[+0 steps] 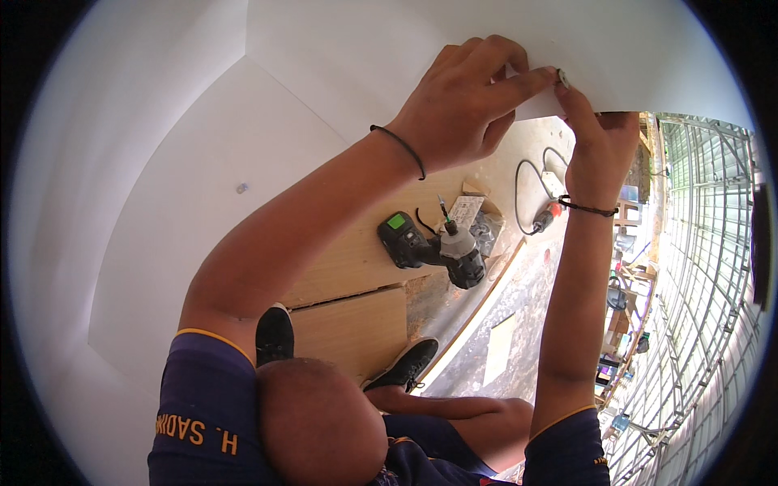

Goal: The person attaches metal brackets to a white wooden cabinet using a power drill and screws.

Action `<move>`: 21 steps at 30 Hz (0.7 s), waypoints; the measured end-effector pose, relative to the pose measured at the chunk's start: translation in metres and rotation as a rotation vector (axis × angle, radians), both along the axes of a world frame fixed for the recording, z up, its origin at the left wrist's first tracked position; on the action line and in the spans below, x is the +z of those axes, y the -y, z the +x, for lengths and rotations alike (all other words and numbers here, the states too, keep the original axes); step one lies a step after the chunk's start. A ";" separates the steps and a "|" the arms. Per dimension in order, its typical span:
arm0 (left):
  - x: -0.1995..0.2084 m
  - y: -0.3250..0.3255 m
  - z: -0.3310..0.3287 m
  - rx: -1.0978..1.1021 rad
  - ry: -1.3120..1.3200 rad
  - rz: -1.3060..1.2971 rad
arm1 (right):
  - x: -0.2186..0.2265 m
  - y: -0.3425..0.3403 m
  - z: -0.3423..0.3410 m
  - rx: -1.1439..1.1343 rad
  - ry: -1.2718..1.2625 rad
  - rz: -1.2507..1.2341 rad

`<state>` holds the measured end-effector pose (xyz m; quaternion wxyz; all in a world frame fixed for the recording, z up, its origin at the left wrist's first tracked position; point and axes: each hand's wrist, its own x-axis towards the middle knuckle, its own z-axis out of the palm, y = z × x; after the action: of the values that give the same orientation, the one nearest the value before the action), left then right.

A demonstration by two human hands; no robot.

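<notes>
High up at the white panel [632, 57], a small metal fitting [562, 78] sits near the panel's lower edge, its exact kind too small to tell. My left hand [474, 97] is closed, with its index fingertip against the fitting and the other fingers curled. From the right, my right hand [600, 150] presses its thumb on the same piece. The remaining right fingers go behind the panel's edge and are mostly hidden. Below the hands, a cordless drill driver [454, 247] with a bit fitted rests near a wooden board [348, 259].
Beside the drill lie a small open box [485, 219] and a black cable [519, 182] with a red-and-black plug [547, 217]. White walls [178, 186] enclose the left side; a small plastic piece [242, 188] is there. My knee [324, 421] and shoes [405, 364] are below.
</notes>
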<state>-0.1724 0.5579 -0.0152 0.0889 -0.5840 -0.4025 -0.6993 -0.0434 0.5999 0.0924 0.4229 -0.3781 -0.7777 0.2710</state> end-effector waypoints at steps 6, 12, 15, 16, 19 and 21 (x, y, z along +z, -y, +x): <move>-0.001 -0.001 0.001 0.000 0.008 -0.001 | 0.002 0.001 0.000 -0.035 0.040 -0.008; 0.001 0.001 0.002 0.006 0.005 -0.027 | -0.001 -0.004 0.001 0.045 0.038 0.104; 0.000 0.001 0.001 0.012 -0.004 -0.023 | -0.002 -0.004 0.000 0.056 0.026 0.097; 0.000 0.001 0.001 0.013 -0.005 -0.023 | -0.003 -0.004 0.000 0.063 0.017 0.090; 0.000 0.001 0.000 0.007 -0.006 -0.018 | -0.003 -0.003 0.000 0.057 0.024 0.101; 0.000 0.001 0.000 -0.004 0.000 -0.013 | -0.003 -0.003 0.000 0.059 0.009 0.080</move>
<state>-0.1728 0.5564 -0.0153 0.0836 -0.5854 -0.4057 -0.6970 -0.0438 0.6029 0.0895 0.4262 -0.3388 -0.8006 0.2503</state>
